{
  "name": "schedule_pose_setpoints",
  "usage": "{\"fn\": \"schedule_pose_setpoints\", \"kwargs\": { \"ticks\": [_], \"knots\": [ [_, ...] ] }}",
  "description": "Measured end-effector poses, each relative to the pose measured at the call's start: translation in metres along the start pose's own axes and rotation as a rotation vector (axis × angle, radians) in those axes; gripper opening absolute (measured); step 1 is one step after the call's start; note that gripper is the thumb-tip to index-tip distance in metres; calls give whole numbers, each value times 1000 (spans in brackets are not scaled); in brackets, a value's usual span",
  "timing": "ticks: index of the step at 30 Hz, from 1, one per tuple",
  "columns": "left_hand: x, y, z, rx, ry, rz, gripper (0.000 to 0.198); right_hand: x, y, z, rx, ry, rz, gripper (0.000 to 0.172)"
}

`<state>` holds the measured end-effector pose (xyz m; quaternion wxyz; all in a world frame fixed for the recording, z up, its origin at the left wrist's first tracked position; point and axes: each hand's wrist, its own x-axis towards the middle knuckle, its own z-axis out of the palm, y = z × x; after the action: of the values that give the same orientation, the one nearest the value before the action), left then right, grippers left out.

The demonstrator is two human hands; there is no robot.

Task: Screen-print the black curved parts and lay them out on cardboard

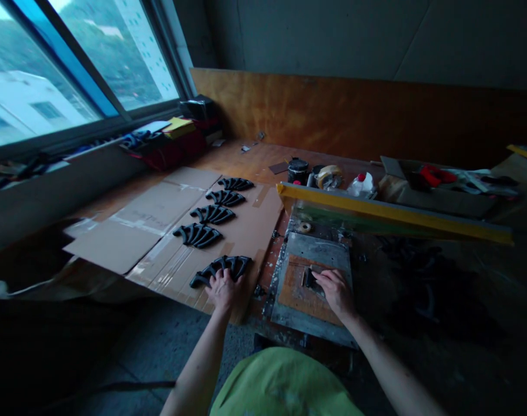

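My left hand (222, 288) rests with curled fingers on the nearest fan of black curved pieces (220, 268), laid on flattened cardboard (159, 231). Several more fans of the same black pieces (197, 235) lie in a row further back on the cardboard. My right hand (335, 289) pinches a small black piece (309, 278) on the brown pad of a grey metal plate (309, 277) in front of me. A raised yellow-edged screen frame (393, 214) stands tilted up behind the plate.
A dark tin (297, 170), a tape roll (329, 175) and a white bottle with a red cap (361, 184) stand behind the frame. A cardboard box with clutter (437, 188) is at the right. Dark pieces pile at right (419, 277). A window (73, 75) runs along the left.
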<state>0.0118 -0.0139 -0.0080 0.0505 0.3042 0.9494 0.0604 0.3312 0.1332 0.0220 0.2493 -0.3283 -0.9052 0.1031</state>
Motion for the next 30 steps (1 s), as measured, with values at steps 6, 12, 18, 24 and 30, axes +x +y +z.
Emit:
{"fn": "schedule_pose_setpoints", "kwargs": {
  "ticks": [6, 12, 18, 24, 30],
  "knots": [
    [39, -69, -13, 9, -26, 220, 58, 2, -1, 5, 21, -18, 14, 33],
    [115, -179, -26, 52, -36, 263, 61, -1, -1, 12, 33, -13, 73, 35],
    [157, -220, -19, 87, -145, 392, 66, 2, -7, 8, -5, -29, 101, 32],
    [141, -204, -27, 105, -58, 352, 75, 12, -18, 4, -26, -36, 123, 26],
    [106, -88, -54, -307, 217, 227, 57, 7, -34, 14, -76, -240, -19, 73]
  ]
}}
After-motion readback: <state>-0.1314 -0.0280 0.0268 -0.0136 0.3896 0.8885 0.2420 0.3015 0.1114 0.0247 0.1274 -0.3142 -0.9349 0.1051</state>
